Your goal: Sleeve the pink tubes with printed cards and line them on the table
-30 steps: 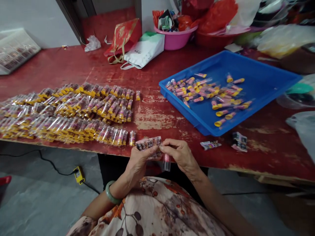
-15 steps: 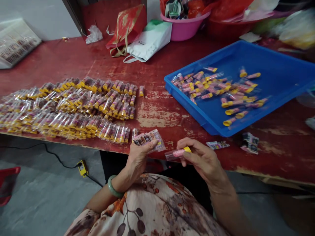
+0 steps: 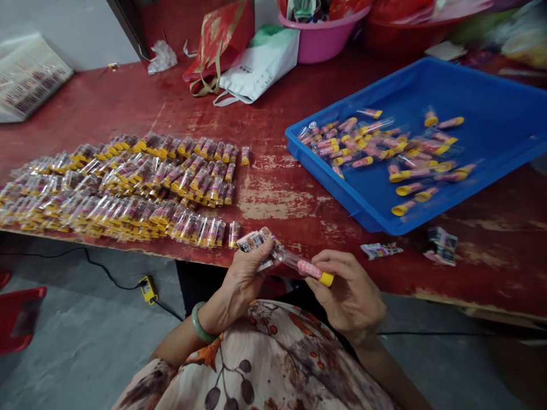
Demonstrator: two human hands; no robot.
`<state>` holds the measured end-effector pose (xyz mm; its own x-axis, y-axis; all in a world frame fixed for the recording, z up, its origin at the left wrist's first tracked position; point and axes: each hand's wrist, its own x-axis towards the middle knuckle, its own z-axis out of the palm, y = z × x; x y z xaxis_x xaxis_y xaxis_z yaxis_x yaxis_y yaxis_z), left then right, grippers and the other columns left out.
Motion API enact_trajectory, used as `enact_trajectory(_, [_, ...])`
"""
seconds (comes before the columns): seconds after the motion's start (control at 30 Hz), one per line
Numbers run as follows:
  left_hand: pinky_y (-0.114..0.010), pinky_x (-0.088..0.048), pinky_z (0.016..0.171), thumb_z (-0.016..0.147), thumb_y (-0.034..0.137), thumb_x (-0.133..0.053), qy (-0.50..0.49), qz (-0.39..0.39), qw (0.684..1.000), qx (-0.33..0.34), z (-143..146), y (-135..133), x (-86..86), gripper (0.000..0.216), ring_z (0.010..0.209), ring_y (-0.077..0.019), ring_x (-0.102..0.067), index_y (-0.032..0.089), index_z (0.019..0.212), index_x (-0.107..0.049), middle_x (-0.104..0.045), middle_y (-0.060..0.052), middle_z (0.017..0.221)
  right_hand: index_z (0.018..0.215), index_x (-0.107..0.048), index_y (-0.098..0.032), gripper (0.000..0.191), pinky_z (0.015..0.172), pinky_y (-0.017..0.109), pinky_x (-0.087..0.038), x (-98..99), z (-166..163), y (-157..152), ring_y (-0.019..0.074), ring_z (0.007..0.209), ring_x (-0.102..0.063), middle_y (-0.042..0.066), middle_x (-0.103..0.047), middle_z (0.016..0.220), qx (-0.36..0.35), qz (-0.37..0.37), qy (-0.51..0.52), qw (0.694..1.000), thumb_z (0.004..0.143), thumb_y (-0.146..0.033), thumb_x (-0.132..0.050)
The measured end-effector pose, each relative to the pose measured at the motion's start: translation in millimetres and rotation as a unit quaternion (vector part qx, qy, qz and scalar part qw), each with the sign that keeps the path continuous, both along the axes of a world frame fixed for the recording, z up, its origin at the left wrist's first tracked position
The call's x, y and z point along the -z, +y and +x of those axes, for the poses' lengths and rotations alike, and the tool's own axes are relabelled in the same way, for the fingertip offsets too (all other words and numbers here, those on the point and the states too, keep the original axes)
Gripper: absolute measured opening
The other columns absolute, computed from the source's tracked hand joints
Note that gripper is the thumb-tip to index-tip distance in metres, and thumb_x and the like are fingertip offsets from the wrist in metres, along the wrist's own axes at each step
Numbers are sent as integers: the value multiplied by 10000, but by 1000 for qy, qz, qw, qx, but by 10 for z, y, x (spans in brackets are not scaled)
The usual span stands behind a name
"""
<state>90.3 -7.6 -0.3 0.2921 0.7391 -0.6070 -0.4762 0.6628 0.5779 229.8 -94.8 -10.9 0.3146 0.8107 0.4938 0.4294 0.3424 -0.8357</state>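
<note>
My left hand (image 3: pixel 245 270) is closed on a small stack of printed cards (image 3: pixel 253 241), its thumb pressed on top. In the fingers of my right hand (image 3: pixel 348 287) is a clear tube (image 3: pixel 308 269) with pink contents and a yellow cap; the cap points toward me. The tube's clear end meets the right edge of the cards, close to my left fingertips. To the left, many similar capped tubes (image 3: pixel 128 210) lie packed in stacked rows. Loose tubes (image 3: pixel 376 145) are scattered inside the blue tray (image 3: pixel 342 202) at the right.
Two bundles of printed cards, one flat (image 3: pixel 382 250) and one thicker (image 3: pixel 441 246), lie before the tray. Farther back are a red bag (image 3: pixel 222 40), a white bag (image 3: pixel 265 65) and a pink basin (image 3: pixel 325 42). A yellow socket (image 3: pixel 148 289) and cable lie on the floor.
My right hand has brought the tube leftward to the cards and turned its cap end down toward me. The cards in my left hand have tilted. The view has shifted slightly.
</note>
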Motion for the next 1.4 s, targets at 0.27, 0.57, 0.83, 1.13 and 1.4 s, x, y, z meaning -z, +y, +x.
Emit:
enact_trajectory(0.27, [-200,-508,583,568,281,-868,-3,-17,1000,4,-40,-36,-46,372,625,-87,-576,156,834,-641,-637,19,744,1178,-567,-199,493,715,323,-596,106,-151,-82,203,869,-672,81,-668,984,52,81,-171,981,728,-69,-722])
enact_trajectory(0.57, [-267,-533,634,581,319,-858,2,22,999,35,-77,-74,-55,366,648,-135,-622,149,828,-650,-669,-7,762,1249,-559,-203,522,780,334,-584,149,-189,-82,222,954,-665,108,-651,1110,26,76,-172,982,759,-92,-699])
enact_trajectory(0.83, [-276,-517,649,511,270,-892,-24,28,996,84,-81,-145,-59,381,636,-150,-633,130,797,-683,-696,-26,742,1132,-614,-233,358,784,357,-563,122,-102,19,209,951,-635,79,-627,1090,-8,6,-13,1000,806,-87,-589])
enact_trajectory(1.13, [-259,-514,655,504,273,-896,-15,46,994,95,-20,-202,-62,368,644,-132,-615,134,778,-692,-681,-14,729,1031,-677,-247,349,657,311,-561,6,-205,105,185,810,-666,52,-681,957,48,76,-39,995,772,-32,-584])
enact_trajectory(1.4, [-260,-527,641,534,244,-883,-16,38,994,98,-29,-206,-29,342,643,-125,-617,141,799,-693,-682,-10,744,998,-692,-243,346,605,281,-559,28,-251,119,163,782,-665,54,-685,981,61,102,-33,992,775,2,-590])
